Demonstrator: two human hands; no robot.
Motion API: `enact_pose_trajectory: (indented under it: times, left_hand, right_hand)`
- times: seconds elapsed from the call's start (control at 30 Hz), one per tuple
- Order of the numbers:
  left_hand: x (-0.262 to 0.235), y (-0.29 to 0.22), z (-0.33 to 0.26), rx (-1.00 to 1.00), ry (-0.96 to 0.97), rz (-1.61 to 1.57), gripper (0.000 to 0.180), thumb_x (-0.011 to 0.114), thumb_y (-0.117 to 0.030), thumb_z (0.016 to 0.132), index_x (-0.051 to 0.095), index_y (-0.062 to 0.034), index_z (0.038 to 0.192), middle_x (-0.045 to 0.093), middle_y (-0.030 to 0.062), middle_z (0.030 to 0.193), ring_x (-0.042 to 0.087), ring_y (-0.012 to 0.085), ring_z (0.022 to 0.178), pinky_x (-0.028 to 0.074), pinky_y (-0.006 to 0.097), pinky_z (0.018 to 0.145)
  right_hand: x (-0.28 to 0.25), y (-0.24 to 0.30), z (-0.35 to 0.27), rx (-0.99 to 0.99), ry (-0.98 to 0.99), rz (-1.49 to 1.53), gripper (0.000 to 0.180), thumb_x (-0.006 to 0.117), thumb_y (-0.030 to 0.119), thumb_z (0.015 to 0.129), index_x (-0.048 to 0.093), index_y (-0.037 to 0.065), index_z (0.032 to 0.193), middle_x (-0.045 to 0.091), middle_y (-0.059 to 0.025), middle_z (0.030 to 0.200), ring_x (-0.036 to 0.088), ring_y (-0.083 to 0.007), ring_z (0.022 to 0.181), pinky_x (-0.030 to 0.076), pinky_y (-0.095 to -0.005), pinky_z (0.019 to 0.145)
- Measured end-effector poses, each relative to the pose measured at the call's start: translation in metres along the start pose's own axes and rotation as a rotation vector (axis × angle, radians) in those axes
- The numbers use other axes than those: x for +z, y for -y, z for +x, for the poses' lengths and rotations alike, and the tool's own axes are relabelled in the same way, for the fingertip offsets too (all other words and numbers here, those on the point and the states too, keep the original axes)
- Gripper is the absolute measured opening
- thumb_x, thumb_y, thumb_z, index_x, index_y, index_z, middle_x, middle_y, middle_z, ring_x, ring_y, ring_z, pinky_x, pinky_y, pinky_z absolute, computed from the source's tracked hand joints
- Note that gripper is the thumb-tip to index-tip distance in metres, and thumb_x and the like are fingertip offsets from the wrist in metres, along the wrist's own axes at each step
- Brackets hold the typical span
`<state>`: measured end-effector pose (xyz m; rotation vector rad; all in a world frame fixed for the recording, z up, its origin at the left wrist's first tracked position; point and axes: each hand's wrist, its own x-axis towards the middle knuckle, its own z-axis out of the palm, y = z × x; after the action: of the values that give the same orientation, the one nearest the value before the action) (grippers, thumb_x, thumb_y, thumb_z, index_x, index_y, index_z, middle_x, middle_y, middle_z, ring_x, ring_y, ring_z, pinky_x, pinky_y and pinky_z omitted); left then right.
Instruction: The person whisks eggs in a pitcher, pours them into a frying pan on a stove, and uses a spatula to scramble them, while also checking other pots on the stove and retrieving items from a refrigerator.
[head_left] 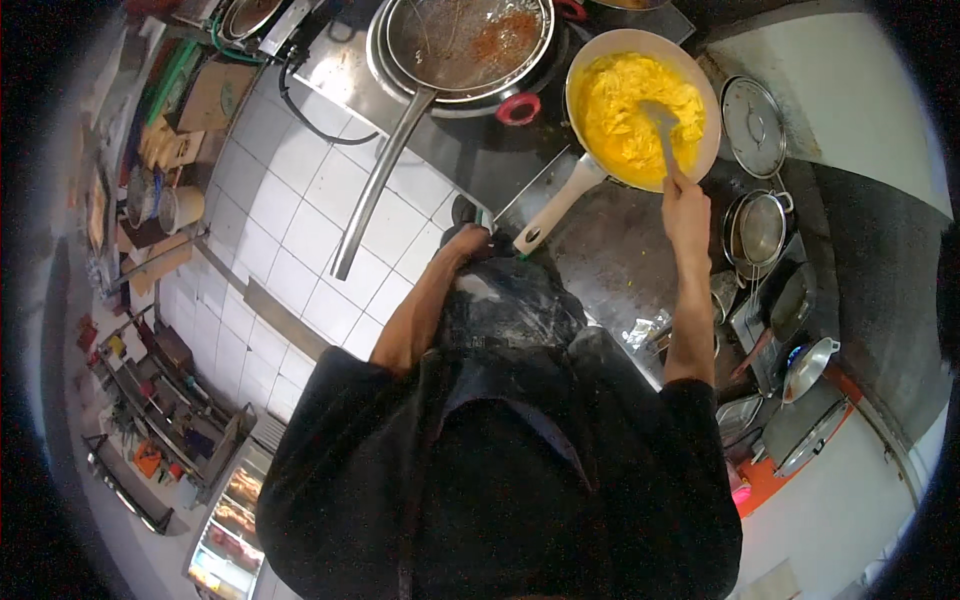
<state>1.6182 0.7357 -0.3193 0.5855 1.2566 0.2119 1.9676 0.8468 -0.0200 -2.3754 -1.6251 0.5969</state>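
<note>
Stove [480,160]: one steel top | Strainer [465,40]: one large mesh basket, long handle, behind-left | Pan [640,100]: one pale frying pan on the stove, filled with bright yellow scrambled egg [625,115] | Your right hand [685,205]: clenched on one spatula [662,125] in the egg | Your left hand [466,243]: at the stove edge beside the pan handle, grip cannot be told.

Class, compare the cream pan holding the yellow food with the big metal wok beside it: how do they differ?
The cream pan is full of yellow scrambled food; the metal wok holds only reddish residue. The right hand stirs the pan with a spatula; the wok is untouched. The wok's handle is longer. Both sit on the stove.
</note>
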Motion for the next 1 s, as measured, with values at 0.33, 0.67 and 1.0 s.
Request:
enact_pose_trajectory:
  times: [0.33, 0.67, 1.0]
  left_hand:
    - [0.031, 0.006, 0.019, 0.041, 0.057, 0.161, 0.044, 0.046, -0.041, 0.095, 0.060, 0.0007, 0.095, 0.064, 0.0146, 0.086, 0.063, 0.0258, 0.082, 0.049, 0.038, 0.068]
    - [0.006, 0.002, 0.002, 0.205, -0.079, 0.089, 0.043, 0.054, -0.034, 0.089, 0.063, 0.0068, 0.102, 0.066, 0.0116, 0.077, 0.060, 0.0188, 0.066, 0.047, 0.033, 0.062]
    - [-0.010, -0.046, -0.037, 0.309, -0.138, 0.291, 0.032, 0.053, -0.024, 0.093, 0.062, 0.0036, 0.106, 0.065, 0.0150, 0.095, 0.061, 0.0207, 0.091, 0.048, 0.034, 0.080]
  right_hand:
    - [0.016, 0.004, -0.025, -0.006, 0.064, -0.008, 0.032, 0.052, 0.023, 0.090, 0.061, 0.010, 0.118, 0.062, -0.0269, 0.099, 0.059, -0.0417, 0.097, 0.049, -0.0438, 0.079]
    - [0.030, 0.004, -0.023, -0.023, 0.055, 0.041, 0.036, 0.056, 0.027, 0.089, 0.059, 0.010, 0.121, 0.061, -0.0260, 0.100, 0.058, -0.0427, 0.096, 0.049, -0.0413, 0.077]
    - [0.025, -0.009, -0.031, -0.001, 0.046, 0.004, 0.031, 0.049, 0.022, 0.091, 0.062, 0.011, 0.117, 0.063, -0.0260, 0.092, 0.062, -0.0396, 0.089, 0.049, -0.0443, 0.076]
